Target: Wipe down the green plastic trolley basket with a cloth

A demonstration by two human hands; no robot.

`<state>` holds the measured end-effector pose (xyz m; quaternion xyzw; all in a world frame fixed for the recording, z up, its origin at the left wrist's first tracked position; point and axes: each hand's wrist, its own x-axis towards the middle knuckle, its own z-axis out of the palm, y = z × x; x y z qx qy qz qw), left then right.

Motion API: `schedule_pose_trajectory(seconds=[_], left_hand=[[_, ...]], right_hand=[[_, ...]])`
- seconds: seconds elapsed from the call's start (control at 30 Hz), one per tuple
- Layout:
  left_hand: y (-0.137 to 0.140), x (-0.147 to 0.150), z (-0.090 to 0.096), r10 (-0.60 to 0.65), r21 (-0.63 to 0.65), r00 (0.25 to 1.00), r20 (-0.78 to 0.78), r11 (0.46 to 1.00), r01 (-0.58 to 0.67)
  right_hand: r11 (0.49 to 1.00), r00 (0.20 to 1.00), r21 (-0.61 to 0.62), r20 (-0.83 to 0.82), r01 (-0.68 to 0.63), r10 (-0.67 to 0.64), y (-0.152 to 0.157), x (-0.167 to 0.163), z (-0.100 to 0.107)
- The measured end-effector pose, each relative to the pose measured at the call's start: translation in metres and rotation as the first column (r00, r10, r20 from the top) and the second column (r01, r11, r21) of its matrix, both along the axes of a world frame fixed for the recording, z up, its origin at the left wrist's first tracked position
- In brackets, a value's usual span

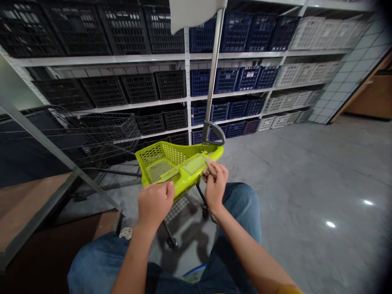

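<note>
A small lime-green plastic shopping cart (162,149) stands between my knees, on legs with black casters. My left hand (154,202) is closed around the near left end of its rim. In my right hand (217,183) is a bunched beige cloth (207,170), pressed against the right part of the cart's front bar. Beside it, a clear rectangular panel (195,164) is set into the bar. From the cart's far right corner rises a metal pole (213,69) with a grey loop bracket (216,132) at its base. A white sheet (196,12) hangs at the top of the pole.
White shelving (187,73) holds black crates (139,90), blue crates (226,79) and white crates (289,73). A wire shopping trolley (113,126) stands at left, behind a metal-framed table (36,192). Grey floor (294,175) extends to the right.
</note>
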<state>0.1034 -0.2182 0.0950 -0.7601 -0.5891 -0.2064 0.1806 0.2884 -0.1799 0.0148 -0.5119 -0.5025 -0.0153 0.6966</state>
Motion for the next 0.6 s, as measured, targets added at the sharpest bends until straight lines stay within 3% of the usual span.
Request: schedule_pose_trajectory(seconds=[0.13, 0.23, 0.33, 0.43, 0.5, 0.6], left_hand=[[-0.002, 0.01, 0.0, 0.034, -0.006, 0.999, 0.013, 0.999, -0.034], [-0.002, 0.011, 0.0, -0.025, -0.025, 1.0, 0.013, 0.999, 0.025], [-0.003, 0.013, -0.001, -0.027, -0.027, 0.999, 0.03, 0.999, 0.028], [-0.003, 0.017, -0.002, -0.001, -0.011, 0.999, 0.05, 1.0, 0.002], [-0.004, 0.019, -0.003, -0.011, -0.003, 0.999, 0.05, 1.0, 0.011], [-0.005, 0.018, -0.003, -0.023, 0.002, 0.999, 0.043, 1.0, 0.023]], right_hand=[[0.996, 0.981, 0.033, 0.178, -0.085, 0.077, -0.023, -0.024, -0.011], [0.986, 0.941, 0.059, 0.312, -0.153, 0.127, -0.019, -0.006, -0.014], [0.997, 0.971, 0.02, 0.226, -0.081, 0.074, -0.002, 0.025, -0.002], [0.998, 0.975, -0.041, 0.214, -0.044, 0.052, -0.003, 0.028, 0.012], [0.991, 0.923, -0.053, 0.361, -0.12, 0.131, -0.013, 0.02, 0.018], [0.961, 0.738, -0.105, 0.621, -0.257, 0.265, -0.015, 0.024, 0.027]])
